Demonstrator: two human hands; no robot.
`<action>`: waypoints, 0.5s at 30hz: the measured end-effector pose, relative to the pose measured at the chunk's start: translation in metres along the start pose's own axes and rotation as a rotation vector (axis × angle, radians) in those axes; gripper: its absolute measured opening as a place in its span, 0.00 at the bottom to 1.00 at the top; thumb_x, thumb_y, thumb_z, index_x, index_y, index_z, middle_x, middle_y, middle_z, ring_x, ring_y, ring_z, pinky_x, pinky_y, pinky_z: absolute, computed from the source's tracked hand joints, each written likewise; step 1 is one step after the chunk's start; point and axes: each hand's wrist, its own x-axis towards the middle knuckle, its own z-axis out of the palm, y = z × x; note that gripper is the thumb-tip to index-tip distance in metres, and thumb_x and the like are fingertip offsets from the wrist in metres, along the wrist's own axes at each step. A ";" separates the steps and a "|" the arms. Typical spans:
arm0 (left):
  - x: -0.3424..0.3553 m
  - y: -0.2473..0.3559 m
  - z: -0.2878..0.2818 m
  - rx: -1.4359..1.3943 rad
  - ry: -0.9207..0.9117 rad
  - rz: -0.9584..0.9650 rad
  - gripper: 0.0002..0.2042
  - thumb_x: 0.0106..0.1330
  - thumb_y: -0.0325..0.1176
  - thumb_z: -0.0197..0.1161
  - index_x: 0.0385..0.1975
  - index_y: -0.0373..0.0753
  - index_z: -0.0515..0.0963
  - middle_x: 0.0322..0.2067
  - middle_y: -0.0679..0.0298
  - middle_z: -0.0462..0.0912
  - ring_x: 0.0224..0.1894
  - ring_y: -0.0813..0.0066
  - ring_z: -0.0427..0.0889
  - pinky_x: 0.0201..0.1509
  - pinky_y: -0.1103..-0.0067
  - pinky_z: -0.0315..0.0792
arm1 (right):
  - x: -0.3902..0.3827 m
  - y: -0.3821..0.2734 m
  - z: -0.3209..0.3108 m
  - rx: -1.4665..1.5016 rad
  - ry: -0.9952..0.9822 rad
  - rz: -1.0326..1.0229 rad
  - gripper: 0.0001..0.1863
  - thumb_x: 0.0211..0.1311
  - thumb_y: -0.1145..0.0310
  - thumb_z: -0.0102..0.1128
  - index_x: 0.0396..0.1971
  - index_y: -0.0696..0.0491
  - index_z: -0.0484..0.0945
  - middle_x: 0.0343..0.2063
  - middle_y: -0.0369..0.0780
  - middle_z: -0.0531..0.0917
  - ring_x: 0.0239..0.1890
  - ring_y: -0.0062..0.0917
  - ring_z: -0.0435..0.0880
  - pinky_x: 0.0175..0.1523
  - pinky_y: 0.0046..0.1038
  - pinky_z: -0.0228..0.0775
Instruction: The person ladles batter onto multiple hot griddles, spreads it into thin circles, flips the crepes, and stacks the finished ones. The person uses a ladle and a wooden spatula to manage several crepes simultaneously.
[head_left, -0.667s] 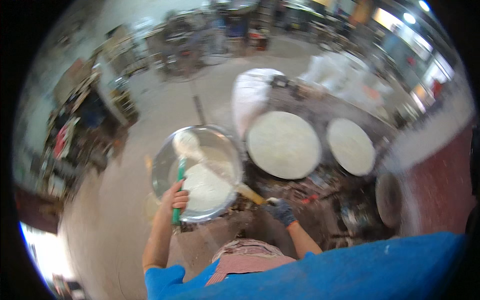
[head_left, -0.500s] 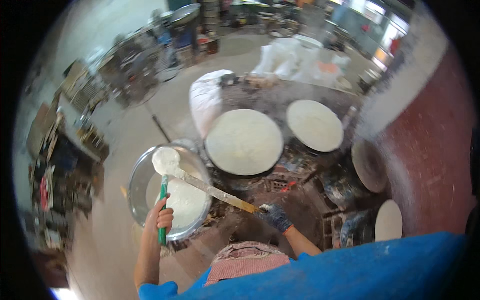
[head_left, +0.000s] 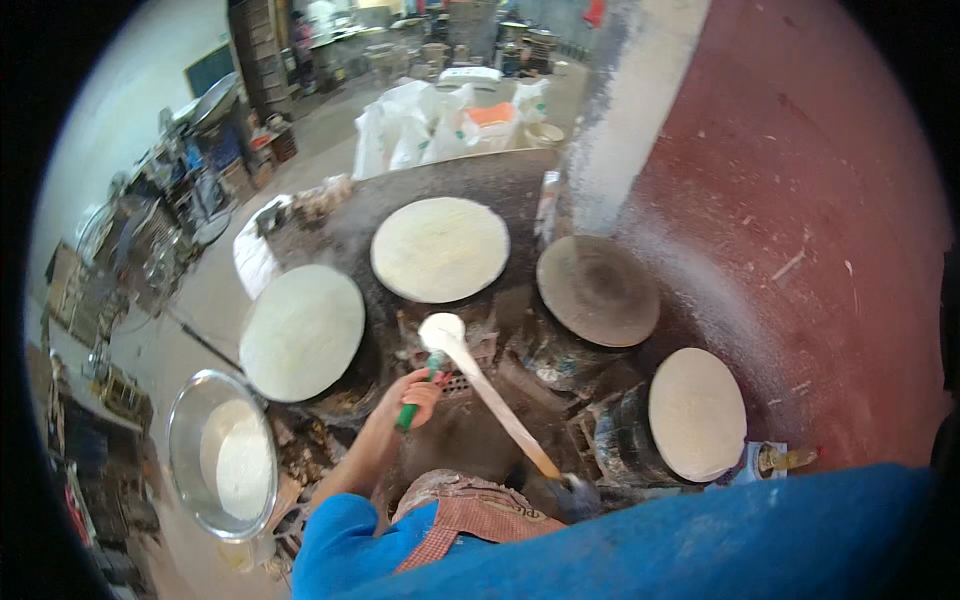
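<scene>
At your far left, a wide metal basin [head_left: 188, 435] sits low, tilted in this view, with white batter [head_left: 245, 465] pooled inside it. Beyond it, a white sack [head_left: 257, 248] stands just beside the nearest cooking spot, where a first pale disc [head_left: 302, 333] covers a round surface almost to its edge.

Next comes your bare left hand [head_left: 425, 393], its fingers wrapped firmly round the green handle [head_left: 405, 418] of a ladle [head_left: 442, 328]. The ladle's round bowl, coated white, points away from you, just this side of a second pale disc [head_left: 440, 250]. White bags [head_left: 430, 125] stand farther off.

From beside the ladle's bowl, a long paddle [head_left: 498, 407] slants down to your right, whitened along most of its length and yellowish near your end. You cannot tell whether its far tip touches the bowl or only overlaps it. Your gloved right hand [head_left: 577, 497] is closed on the paddle's near end, though blur hides the separate fingers.

Farther right lies a bare, dark griddle [head_left: 598, 290]; nearer you, a third pale disc [head_left: 697, 415] lies before the reddish wall [head_left: 800, 260].
</scene>
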 end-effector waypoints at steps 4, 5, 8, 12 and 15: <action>0.156 0.001 -0.006 0.179 -0.005 -0.158 0.20 0.72 0.40 0.38 0.51 0.30 0.66 0.15 0.64 0.63 0.11 0.77 0.63 0.14 0.80 0.65 | -0.021 0.073 -0.094 -0.523 0.430 -0.009 0.18 0.52 0.52 0.60 0.32 0.52 0.80 0.27 0.46 0.81 0.30 0.42 0.79 0.35 0.39 0.71; 0.189 0.003 -0.001 0.262 0.007 -0.204 0.18 0.72 0.40 0.38 0.51 0.35 0.68 0.15 0.64 0.64 0.10 0.78 0.63 0.12 0.81 0.64 | -0.019 0.083 -0.114 -0.511 0.444 0.118 0.18 0.52 0.51 0.60 0.31 0.52 0.80 0.27 0.46 0.81 0.30 0.42 0.79 0.35 0.39 0.71; 0.281 0.020 0.022 0.705 0.258 -0.179 0.11 0.71 0.39 0.43 0.47 0.50 0.70 0.12 0.69 0.62 0.08 0.81 0.59 0.08 0.83 0.56 | 0.020 0.089 -0.148 -0.372 0.649 0.266 0.18 0.51 0.51 0.60 0.31 0.52 0.80 0.28 0.47 0.81 0.30 0.42 0.80 0.35 0.39 0.71; 0.400 0.045 0.033 1.492 0.629 0.077 0.15 0.67 0.34 0.51 0.52 0.54 0.61 0.11 0.68 0.58 0.08 0.78 0.55 0.09 0.76 0.51 | 0.113 0.054 -0.163 -0.104 0.701 0.064 0.21 0.54 0.55 0.58 0.45 0.50 0.77 0.34 0.49 0.81 0.35 0.43 0.79 0.40 0.36 0.71; 0.464 0.071 0.009 1.765 0.663 0.158 0.23 0.65 0.30 0.51 0.60 0.53 0.57 0.13 0.62 0.65 0.09 0.68 0.64 0.12 0.70 0.60 | 0.187 0.021 -0.154 -0.317 0.493 0.210 0.16 0.55 0.59 0.53 0.42 0.49 0.78 0.30 0.48 0.81 0.34 0.44 0.79 0.40 0.40 0.71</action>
